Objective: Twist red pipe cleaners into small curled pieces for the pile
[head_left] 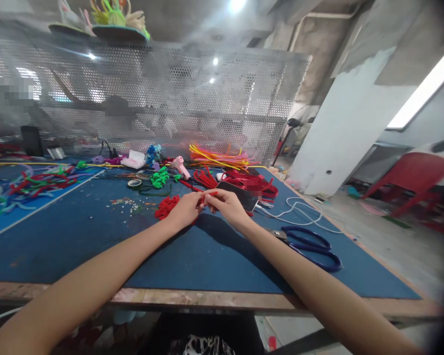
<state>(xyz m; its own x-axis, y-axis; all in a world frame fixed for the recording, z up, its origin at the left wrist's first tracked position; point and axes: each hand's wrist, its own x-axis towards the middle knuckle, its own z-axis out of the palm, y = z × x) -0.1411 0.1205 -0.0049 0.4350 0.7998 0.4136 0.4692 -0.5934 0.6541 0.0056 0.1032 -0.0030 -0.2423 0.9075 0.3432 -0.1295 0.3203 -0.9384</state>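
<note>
My left hand (186, 208) and my right hand (227, 204) meet above the middle of the blue-topped table. Both are closed, fingertips pinched on a short red pipe cleaner (212, 193), mostly hidden by the fingers. Just left of my left hand lies a pile of red fuzzy pieces (166, 207). Behind my right hand a phone (240, 195) lies with a white cable (281, 215) plugged in. Farther back are a bundle of red pipe cleaners (205, 178) and a coil of dark red ribbon (261, 185).
Blue-handled scissors (311, 246) lie right of my right forearm. A pink glue gun (180, 166), green fuzzy pieces (160, 177), a tape roll (134, 184) and yellow-orange pipe cleaners (218, 157) sit at the back. Mixed pipe cleaners (44, 183) cover the left; a perforated metal screen (163, 98) stands behind.
</note>
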